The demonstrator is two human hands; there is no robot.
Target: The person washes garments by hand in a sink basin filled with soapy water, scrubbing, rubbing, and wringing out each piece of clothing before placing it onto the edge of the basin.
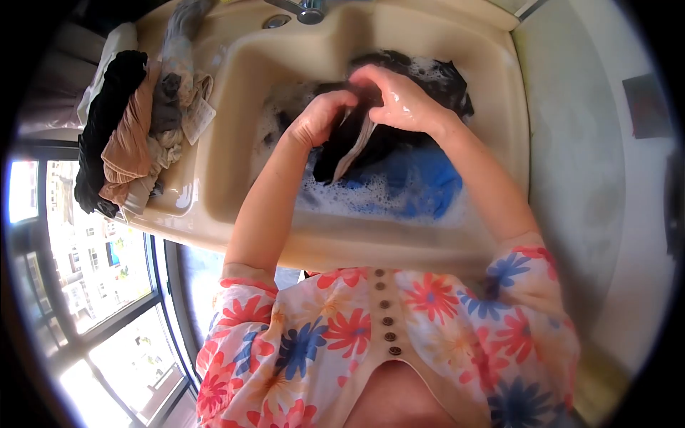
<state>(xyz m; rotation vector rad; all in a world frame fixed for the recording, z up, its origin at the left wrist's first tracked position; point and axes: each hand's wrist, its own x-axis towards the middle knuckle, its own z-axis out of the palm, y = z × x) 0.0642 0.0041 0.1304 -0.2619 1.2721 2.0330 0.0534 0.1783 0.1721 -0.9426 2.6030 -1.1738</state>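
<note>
A wet black garment with a pale strip (354, 151) hangs between my two hands over soapy water in the sink (239, 135). My left hand (322, 120) is closed on its left side, the fingertips partly hidden behind the cloth. On the other side my right hand (405, 101) curves around the same garment, thumb and fingers gripping it, with suds on the skin. More dark cloth (449, 84) lies in the water behind my right hand. Blue cloth (424, 182) floats below the black garment, partly under foam.
A faucet (311, 13) stands at the sink's back edge. On the left ledge lies a pile of clothes, including a black piece (107, 128), a tan piece (130, 146) and a grey one (178, 43). A window (100, 250) is at lower left, a wall (574, 143) at right.
</note>
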